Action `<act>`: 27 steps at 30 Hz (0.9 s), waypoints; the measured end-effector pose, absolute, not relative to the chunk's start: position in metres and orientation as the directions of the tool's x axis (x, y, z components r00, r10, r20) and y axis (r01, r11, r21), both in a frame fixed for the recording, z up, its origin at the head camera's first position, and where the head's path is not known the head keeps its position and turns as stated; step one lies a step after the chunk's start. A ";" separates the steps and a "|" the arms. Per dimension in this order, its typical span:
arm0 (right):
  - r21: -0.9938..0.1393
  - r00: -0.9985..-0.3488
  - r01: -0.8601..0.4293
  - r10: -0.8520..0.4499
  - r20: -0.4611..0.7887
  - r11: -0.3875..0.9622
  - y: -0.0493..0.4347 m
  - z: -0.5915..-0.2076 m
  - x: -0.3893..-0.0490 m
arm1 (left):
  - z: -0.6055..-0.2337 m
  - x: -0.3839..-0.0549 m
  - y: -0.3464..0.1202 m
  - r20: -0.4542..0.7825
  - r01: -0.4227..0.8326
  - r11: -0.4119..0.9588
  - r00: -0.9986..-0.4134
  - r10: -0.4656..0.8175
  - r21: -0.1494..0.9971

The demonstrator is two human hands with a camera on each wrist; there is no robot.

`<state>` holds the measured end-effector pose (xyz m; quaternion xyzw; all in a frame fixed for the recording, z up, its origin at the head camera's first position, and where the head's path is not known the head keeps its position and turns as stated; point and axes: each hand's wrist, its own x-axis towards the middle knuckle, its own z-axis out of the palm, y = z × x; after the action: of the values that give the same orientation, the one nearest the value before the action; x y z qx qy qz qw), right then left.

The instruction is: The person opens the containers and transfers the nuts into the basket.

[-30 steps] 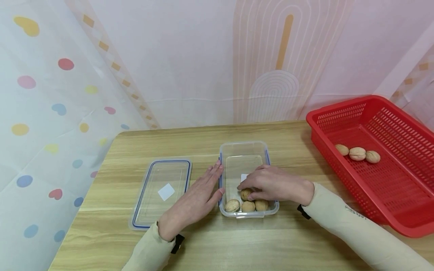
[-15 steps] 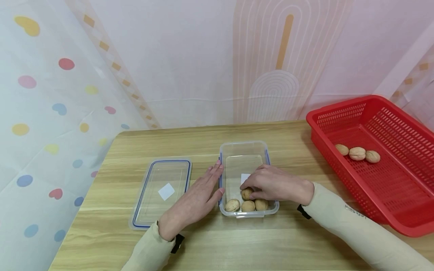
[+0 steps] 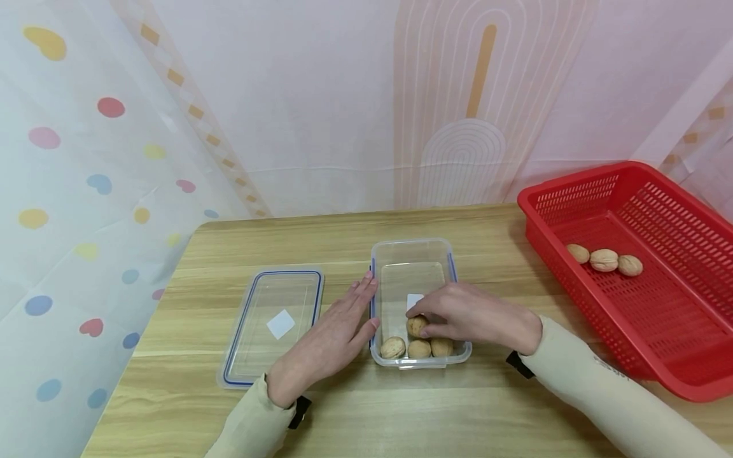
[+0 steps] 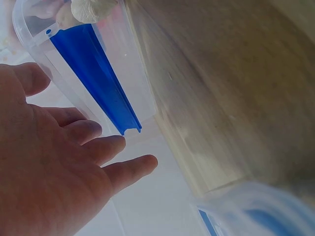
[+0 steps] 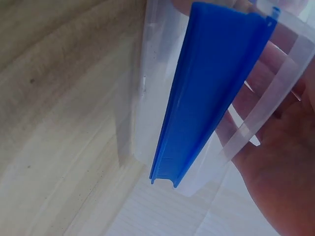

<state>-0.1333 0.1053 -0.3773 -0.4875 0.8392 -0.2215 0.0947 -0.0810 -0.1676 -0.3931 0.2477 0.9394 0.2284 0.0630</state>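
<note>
On the pale wood-grain bench [image 3: 389, 407], lower centre of the frame, three round tan walnuts [image 3: 419, 349] line the near end of the clear rectangular plastic box with blue side clips [image 3: 399, 286]. Just beyond them, inside the box, the right hand [image 3: 469, 315] appears to pinch a fourth, darker brown walnut [image 3: 416, 326] between thumb and fingers. A light grip, lowered fully before release, should stop it rolling. The left hand [image 3: 332, 337], fingers straight and spread, touches the box's left wall; steady, gentle pressure there would brace it without tipping. The clear, blue-edged plastic lid [image 3: 286, 292] lies flat at centre left. Farther off, at right, three more tan walnuts [image 3: 604, 259] sit in the red perforated plastic basket [image 3: 676, 318].
</note>
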 end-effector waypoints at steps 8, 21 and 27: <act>-0.470 -0.533 -0.776 -0.835 0.132 0.421 0.112 -0.378 -0.124 | -0.394 -0.080 -0.168 -0.010 0.430 0.771 -0.871 0.492 0.469; -0.441 -0.563 -0.792 -0.785 0.258 0.423 0.123 -0.377 -0.104 | -0.394 -0.081 -0.168 -0.011 0.432 0.766 -0.868 0.496 0.475; -0.462 -0.577 -0.790 -0.746 0.333 0.404 0.126 -0.377 -0.096 | -0.394 -0.081 -0.168 -0.007 0.437 0.766 -0.867 0.498 0.473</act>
<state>-0.0957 0.1264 -0.3770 -0.4586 0.8371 -0.2960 -0.0370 -0.0815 -0.1682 -0.3943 0.2494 0.9372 0.2346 0.0660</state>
